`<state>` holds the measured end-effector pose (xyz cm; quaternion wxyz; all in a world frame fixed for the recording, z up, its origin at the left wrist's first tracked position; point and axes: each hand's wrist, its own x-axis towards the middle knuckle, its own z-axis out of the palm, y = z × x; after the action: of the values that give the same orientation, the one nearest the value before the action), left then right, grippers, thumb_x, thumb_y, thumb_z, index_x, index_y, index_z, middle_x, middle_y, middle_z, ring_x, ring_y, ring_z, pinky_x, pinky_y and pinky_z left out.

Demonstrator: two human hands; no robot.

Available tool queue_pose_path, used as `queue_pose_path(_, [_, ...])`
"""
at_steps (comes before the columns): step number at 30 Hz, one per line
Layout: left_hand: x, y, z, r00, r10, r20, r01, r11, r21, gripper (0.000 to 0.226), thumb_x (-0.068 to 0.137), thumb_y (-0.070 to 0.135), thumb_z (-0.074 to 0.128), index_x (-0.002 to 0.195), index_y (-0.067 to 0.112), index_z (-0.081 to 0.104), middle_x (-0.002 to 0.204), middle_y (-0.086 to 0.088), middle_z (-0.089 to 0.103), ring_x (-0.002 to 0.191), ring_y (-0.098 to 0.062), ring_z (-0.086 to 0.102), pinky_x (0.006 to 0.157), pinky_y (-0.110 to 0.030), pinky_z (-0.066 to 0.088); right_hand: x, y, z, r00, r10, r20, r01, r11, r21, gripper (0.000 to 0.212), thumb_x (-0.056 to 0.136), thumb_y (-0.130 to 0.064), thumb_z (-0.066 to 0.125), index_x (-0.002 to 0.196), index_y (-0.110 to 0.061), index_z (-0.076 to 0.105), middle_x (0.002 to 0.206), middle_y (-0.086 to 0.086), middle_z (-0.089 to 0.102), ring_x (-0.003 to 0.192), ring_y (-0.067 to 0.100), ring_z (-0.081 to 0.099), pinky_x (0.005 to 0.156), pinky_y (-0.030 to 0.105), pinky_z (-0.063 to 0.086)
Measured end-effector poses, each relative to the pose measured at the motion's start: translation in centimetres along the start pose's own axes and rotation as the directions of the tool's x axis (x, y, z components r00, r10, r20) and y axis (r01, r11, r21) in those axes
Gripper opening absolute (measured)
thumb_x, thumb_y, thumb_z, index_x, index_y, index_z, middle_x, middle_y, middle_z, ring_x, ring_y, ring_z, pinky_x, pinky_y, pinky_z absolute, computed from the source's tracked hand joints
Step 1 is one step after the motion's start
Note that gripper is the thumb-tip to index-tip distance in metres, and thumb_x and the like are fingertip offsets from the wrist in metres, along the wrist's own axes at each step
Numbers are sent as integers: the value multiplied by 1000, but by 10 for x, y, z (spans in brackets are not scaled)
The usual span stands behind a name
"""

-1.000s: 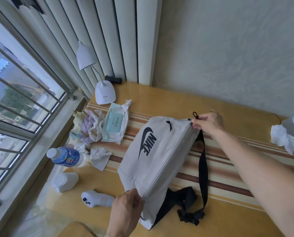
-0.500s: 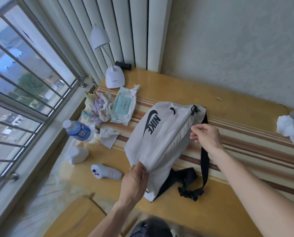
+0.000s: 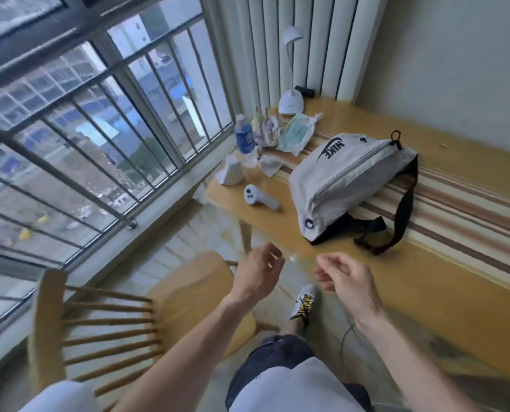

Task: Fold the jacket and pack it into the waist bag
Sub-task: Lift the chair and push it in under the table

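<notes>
White fabric bag (image 3: 341, 176) lies on your wooden table (image 3: 426, 263), zipped shut along its top seam, logo side facing the window; its black strap (image 3: 403, 212) trails off the right end and loops back along the table to a buckle near the table's front edge. Your left hand (image 3: 258, 270) and right hand (image 3: 346, 278) hang in the air in front of the table, well apart from the bag, both with fingers loosely curled and half open, holding nothing. You cannot see the jacket as a separate item; whether it is inside the bag cannot be told. Left of the bag lies a white remote (image 3: 259, 197), and beyond it a small white bottle (image 3: 232, 171) on its side near the table's corner. A blue bottle (image 3: 244, 135) stands upright behind that, next to crumpled tissues (image 3: 270, 165) and a wipes pack (image 3: 297, 133). A white lamp (image 3: 291, 99) stands at the far corner against the vertical blinds (image 3: 301, 40). A wooden chair (image 3: 147, 310) with a spindle back sits to your left, its seat just under your left forearm. Your shoe (image 3: 305, 301), white with yellow laces, shows on the floor between your hands. The barred window (image 3: 99, 129) fills the left side of the view, and the edges of the picture are blurred
</notes>
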<state>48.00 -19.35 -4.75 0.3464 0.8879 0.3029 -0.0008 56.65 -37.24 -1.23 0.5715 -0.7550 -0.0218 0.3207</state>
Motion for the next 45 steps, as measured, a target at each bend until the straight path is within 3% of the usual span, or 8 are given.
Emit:
queue_pose_path(5, [-135, -55, -39, 987, -150, -59, 153, 988, 37, 22, 95, 43, 52, 102, 26, 64, 103, 5, 70, 86, -14, 65, 73, -35, 56, -119, 41, 46, 994, 33, 109, -33, 999, 1, 16, 94, -27, 68, 87, -15, 74, 87, 13, 76, 79, 22, 71, 74, 39, 57])
queue_pose_path(9, [-204, -100, -89, 947, -237, -218, 265, 958, 107, 30, 96, 48, 50, 109, 26, 65, 111, 0, 65, 102, -19, 60, 85, -36, 50, -184, 52, 98, 973, 32, 230, -31, 999, -6, 15, 96, -28, 66, 90, -15, 73, 85, 8, 75, 79, 22, 69, 70, 33, 54])
queue_pose_path(17, [-284, -184, -174, 853, -378, -361, 427, 902, 64, 25, 95, 47, 55, 107, 28, 66, 109, 0, 59, 104, -22, 59, 93, -43, 51, -242, 83, 220, 932, 20, 363, -10, 1000, -29, 7, 94, -37, 66, 95, -31, 70, 93, 0, 75, 84, 20, 72, 74, 38, 62])
queue_pose_path(23, [-302, -270, -214, 843, -415, -342, 466, 881, 82, 33, 97, 40, 53, 127, 27, 63, 134, -7, 51, 124, -27, 50, 100, -42, 46, -265, 113, 334, 920, 34, 391, 29, 987, -155, 7, 93, -42, 65, 99, -40, 64, 97, -9, 72, 90, 16, 69, 80, 44, 60])
queue_pose_path(28, [-282, -354, -238, 908, -359, -217, 396, 904, 162, 38, 98, 39, 51, 134, 27, 58, 152, -9, 39, 137, -28, 42, 110, -45, 43, -282, 122, 433, 949, 72, 307, 24, 954, -299, 28, 96, -49, 57, 119, -34, 59, 106, -9, 70, 95, 10, 66, 67, 25, 49])
queue_pose_path(32, [-268, -390, -260, 962, -272, 0, 256, 905, 339, 42, 101, 38, 46, 141, 26, 52, 156, -14, 36, 141, -33, 36, 111, -47, 38, -291, 132, 491, 983, 122, 140, -43, 882, -469, 37, 93, -60, 48, 119, -38, 59, 119, -4, 67, 102, 21, 65, 88, 39, 54])
queue_pose_path(36, [-261, -401, -276, 972, -182, 152, 112, 917, 382, 38, 99, 35, 43, 134, 25, 57, 139, -15, 46, 131, -32, 46, 106, -43, 43, -308, 123, 514, 988, 154, 31, -112, 831, -545, 39, 97, -54, 43, 123, -34, 63, 130, 2, 63, 117, 28, 57, 103, 40, 45])
queue_pose_path(45, [-244, -420, -284, 968, -90, 235, -54, 838, 543, 42, 99, 40, 34, 124, 26, 65, 135, -12, 41, 120, -30, 49, 97, -49, 54, -302, 119, 550, 991, 132, -24, -107, 671, -734, 49, 103, -50, 24, 123, -25, 62, 130, 5, 63, 122, 31, 55, 104, 45, 33])
